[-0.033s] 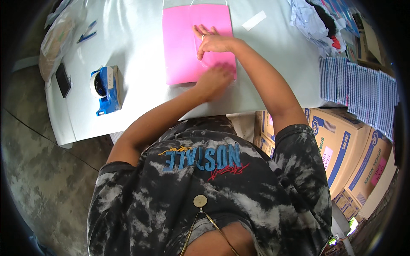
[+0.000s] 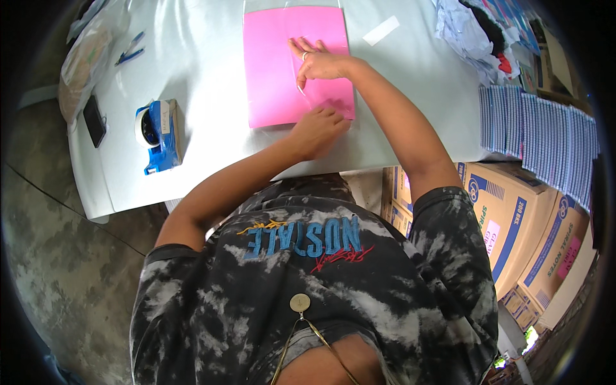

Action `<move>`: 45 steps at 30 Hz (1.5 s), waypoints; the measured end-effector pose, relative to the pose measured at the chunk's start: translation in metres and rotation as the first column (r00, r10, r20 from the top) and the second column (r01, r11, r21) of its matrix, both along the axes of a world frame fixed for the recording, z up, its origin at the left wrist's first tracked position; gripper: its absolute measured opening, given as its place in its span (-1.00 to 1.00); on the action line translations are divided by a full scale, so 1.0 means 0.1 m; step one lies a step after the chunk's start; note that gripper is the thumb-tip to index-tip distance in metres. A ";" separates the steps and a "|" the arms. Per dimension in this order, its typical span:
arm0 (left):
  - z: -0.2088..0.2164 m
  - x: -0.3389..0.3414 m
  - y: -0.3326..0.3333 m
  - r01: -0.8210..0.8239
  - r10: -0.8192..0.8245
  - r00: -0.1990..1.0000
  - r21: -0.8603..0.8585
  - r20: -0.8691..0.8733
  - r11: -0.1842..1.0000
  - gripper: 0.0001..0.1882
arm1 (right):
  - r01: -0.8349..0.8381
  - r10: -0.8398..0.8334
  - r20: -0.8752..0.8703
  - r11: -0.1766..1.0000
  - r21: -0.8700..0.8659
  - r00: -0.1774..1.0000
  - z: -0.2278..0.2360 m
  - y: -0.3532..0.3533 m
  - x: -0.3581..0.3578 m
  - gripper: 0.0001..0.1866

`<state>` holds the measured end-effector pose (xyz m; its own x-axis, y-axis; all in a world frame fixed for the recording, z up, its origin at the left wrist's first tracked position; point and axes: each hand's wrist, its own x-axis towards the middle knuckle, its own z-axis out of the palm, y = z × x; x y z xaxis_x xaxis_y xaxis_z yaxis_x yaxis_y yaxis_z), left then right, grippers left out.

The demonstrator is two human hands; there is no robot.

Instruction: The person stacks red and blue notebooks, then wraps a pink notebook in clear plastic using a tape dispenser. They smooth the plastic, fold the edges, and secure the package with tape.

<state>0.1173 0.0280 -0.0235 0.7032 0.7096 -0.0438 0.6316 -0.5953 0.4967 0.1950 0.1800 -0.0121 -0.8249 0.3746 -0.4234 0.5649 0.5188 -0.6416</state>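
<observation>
The left hand [image 2: 319, 133] hides part of the pink sheet's [image 2: 271, 64] near edge; whether its fingers pinch, I cannot tell. The right hand's [image 2: 323, 66] fingers spread over the flat, glossy sheet on the tabletop [image 2: 212, 58].

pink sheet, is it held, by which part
The right hand rests on the pink sheet; whether the left hand grips its near right corner is unclear.

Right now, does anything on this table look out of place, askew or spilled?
A crumpled white heap at the far right of the table looks untidy near the neatly lined-up blue-edged books. A white strip lies slanted, right of the pink sheet. I see no spill.
</observation>
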 end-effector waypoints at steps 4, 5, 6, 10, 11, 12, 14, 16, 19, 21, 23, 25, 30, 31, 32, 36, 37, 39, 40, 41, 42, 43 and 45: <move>0.24 -0.18 -0.42 0.186 -0.188 0.979 0.026 0.079 0.982 -0.50 | -0.055 0.054 0.012 0.998 0.035 0.998 0.05 -0.01 0.05 -0.76; 0.26 -0.19 -0.46 0.144 -0.173 0.969 0.165 0.175 0.976 -0.53 | -0.048 0.047 0.016 0.998 0.043 0.999 0.05 -0.02 0.05 -0.76; 0.25 -0.14 -0.43 0.032 -0.079 0.985 0.284 0.156 0.958 -0.58 | -0.049 0.048 0.011 0.998 0.043 0.999 0.04 -0.03 0.05 -0.76; 0.10 0.09 -0.13 -0.163 0.167 0.986 0.380 0.023 0.910 -0.70 | -0.068 0.067 0.019 0.996 0.059 0.998 0.07 -0.04 0.03 -0.76; 0.06 0.11 -0.10 -0.155 0.178 0.983 0.310 -0.050 0.938 -0.71 | -0.068 0.067 0.024 0.996 0.064 0.997 0.08 -0.04 0.03 -0.77; 0.03 0.11 -0.13 -0.156 0.162 0.987 0.318 0.009 0.935 -0.74 | -0.065 0.064 0.011 0.996 0.057 0.998 0.07 -0.05 0.03 -0.77; 0.13 0.06 -0.24 -0.156 0.120 0.985 0.334 0.126 0.930 -0.81 | -0.052 0.053 -0.014 0.998 0.045 0.998 0.04 -0.04 0.04 -0.78; 0.25 -0.06 -0.34 -0.059 0.019 0.993 0.350 0.115 0.935 -0.87 | -0.048 0.048 -0.003 0.998 0.041 0.999 0.04 -0.03 0.05 -0.78; 0.38 -0.16 -0.54 0.206 -0.261 0.957 0.333 0.130 0.920 -0.88 | -0.041 0.041 0.003 0.999 0.024 0.999 0.07 -0.05 0.06 -0.78; 0.41 -0.11 -0.71 0.234 -0.319 0.923 0.343 0.217 0.910 -0.89 | -0.042 0.042 0.006 0.999 0.012 0.999 0.07 -0.09 0.06 -0.78; 0.45 0.06 -0.61 0.013 -0.086 0.985 0.437 0.147 0.900 -0.91 | -0.037 0.037 0.006 0.999 0.018 0.999 0.06 -0.10 0.08 -0.78; 0.35 0.19 -0.43 -0.076 0.051 0.996 0.448 0.067 0.891 -0.92 | -0.051 0.051 0.007 0.998 0.035 0.999 0.03 -0.09 0.05 -0.77; 0.43 0.21 -0.20 0.030 -0.081 0.990 0.394 0.113 0.919 -0.85 | -0.055 0.055 -0.005 0.997 0.054 0.998 0.04 -0.04 0.06 -0.77; 0.46 0.14 -0.31 0.098 -0.163 0.976 0.379 0.143 0.920 -0.81 | -0.060 0.061 -0.004 0.997 0.048 0.998 0.02 -0.04 0.05 -0.78; 0.46 0.07 -0.45 0.144 -0.229 0.956 0.385 0.185 0.912 -0.80 | -0.062 0.062 -0.003 0.997 0.046 0.998 0.01 -0.02 0.04 -0.78; 0.30 -0.07 -0.93 -0.056 -0.002 0.960 0.199 0.279 0.978 -0.71 | -0.074 0.075 -0.016 0.996 0.057 0.997 -0.06 -0.01 0.04 -0.72; 0.32 -0.06 -0.96 -0.209 0.178 0.950 0.097 0.257 0.973 -0.68 | -0.071 0.073 -0.019 0.996 0.062 0.997 -0.06 -0.01 0.03 -0.71; 0.29 0.00 -0.89 -0.365 0.339 0.925 0.153 0.171 0.918 -0.67 | -0.062 0.063 -0.024 0.996 0.066 0.998 -0.07 -0.02 0.03 -0.72; 0.28 0.04 -0.81 -0.441 0.422 0.897 0.189 0.134 0.877 -0.66 | -0.060 0.062 -0.023 0.996 0.069 0.998 -0.03 -0.03 0.01 -0.72; 0.22 0.06 -0.76 -0.445 0.429 0.895 0.211 0.118 0.870 -0.67 | -0.059 0.061 -0.023 0.996 0.073 0.998 -0.01 -0.04 0.00 -0.73; 0.15 0.08 -0.76 -0.382 0.371 0.924 0.226 0.090 0.896 -0.70 | -0.061 0.062 -0.006 0.994 0.095 0.998 0.00 -0.05 -0.01 -0.68; 0.11 0.09 -0.74 -0.319 0.315 0.947 0.245 0.057 0.916 -0.73 | -0.066 0.066 0.005 0.990 0.122 0.998 0.00 -0.05 -0.03 -0.63; 0.07 0.08 -0.80 -0.229 0.190 0.966 0.244 0.175 0.942 -0.80 | -0.029 0.031 -0.010 0.988 0.152 0.999 -0.03 -0.05 -0.06 -0.47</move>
